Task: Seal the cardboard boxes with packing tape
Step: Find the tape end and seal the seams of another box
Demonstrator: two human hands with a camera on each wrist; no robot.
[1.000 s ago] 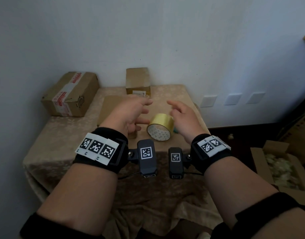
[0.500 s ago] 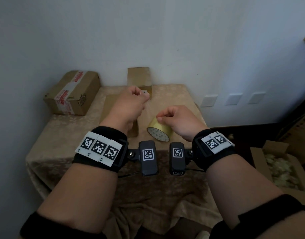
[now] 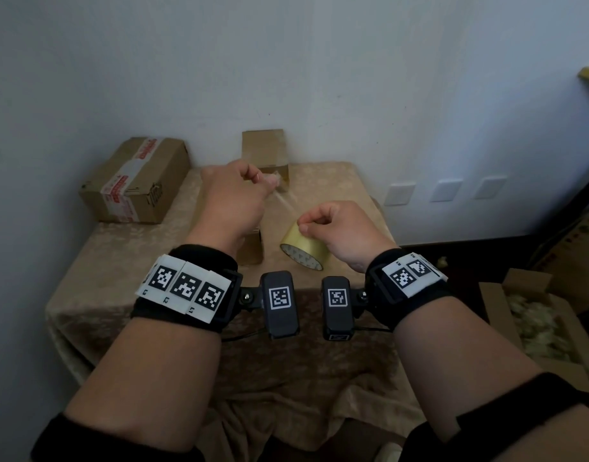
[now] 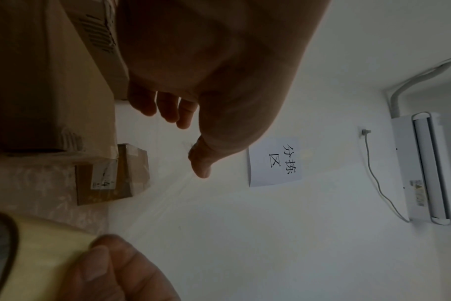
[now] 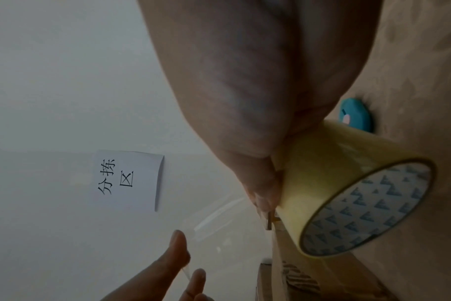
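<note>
Tape roll (image 3: 304,249) at centre frame, tilted on the cloth-covered surface (image 3: 126,261), open core facing lower left toward the camera, axis slanting up-right. Right hand (image 3: 339,233) palm-down over the roll, grip clenched on its upper edge. Clear tape strip (image 3: 284,202) stretched up-left from roll to left hand (image 3: 234,195), raised higher, grip pinching the strip's end. Flat cardboard box (image 3: 251,250) beneath the left wrist, mostly hidden.

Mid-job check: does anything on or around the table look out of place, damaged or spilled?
Mostly orderly. The open cardboard box on the floor to the right, with loose pale filling showing, is the one untidy spot. The brown box with red-printed tape overhangs the table's left edge. The yellowish tape roll looks fine.
</note>
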